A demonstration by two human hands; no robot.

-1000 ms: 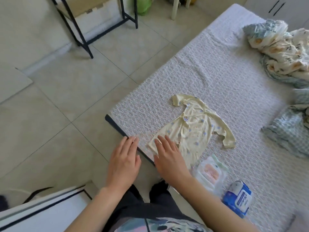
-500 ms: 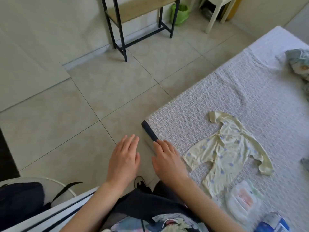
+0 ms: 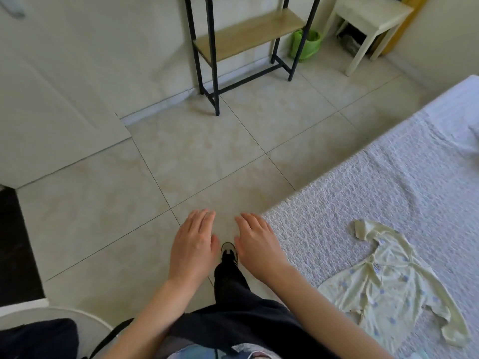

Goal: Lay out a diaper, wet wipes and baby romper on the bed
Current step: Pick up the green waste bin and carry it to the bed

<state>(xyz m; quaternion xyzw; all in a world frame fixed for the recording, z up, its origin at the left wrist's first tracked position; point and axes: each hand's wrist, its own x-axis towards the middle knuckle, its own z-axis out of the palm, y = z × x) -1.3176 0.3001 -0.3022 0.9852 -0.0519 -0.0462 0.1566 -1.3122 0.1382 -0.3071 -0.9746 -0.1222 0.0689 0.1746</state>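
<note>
A pale yellow baby romper [image 3: 388,288] with blue dots lies spread flat on the white textured bed [image 3: 375,193] at the lower right. My left hand [image 3: 193,244] hovers over the floor tiles, palm down, fingers apart and empty. Just left of the bed's corner, my right hand [image 3: 256,244] is likewise flat and empty, clear of the romper. The diaper and the wet wipes are out of view.
A black metal rack [image 3: 215,60] with a wooden shelf stands against the wall ahead. A green bin [image 3: 304,45] and a white stool [image 3: 370,24] sit at the far right. A round white object with dark cloth [image 3: 39,332] is at my lower left.
My view has swung left, away from the bed. Both hands have left the bed edge and romper and now hang over the floor. The diaper and wipes have slid out of frame.
</note>
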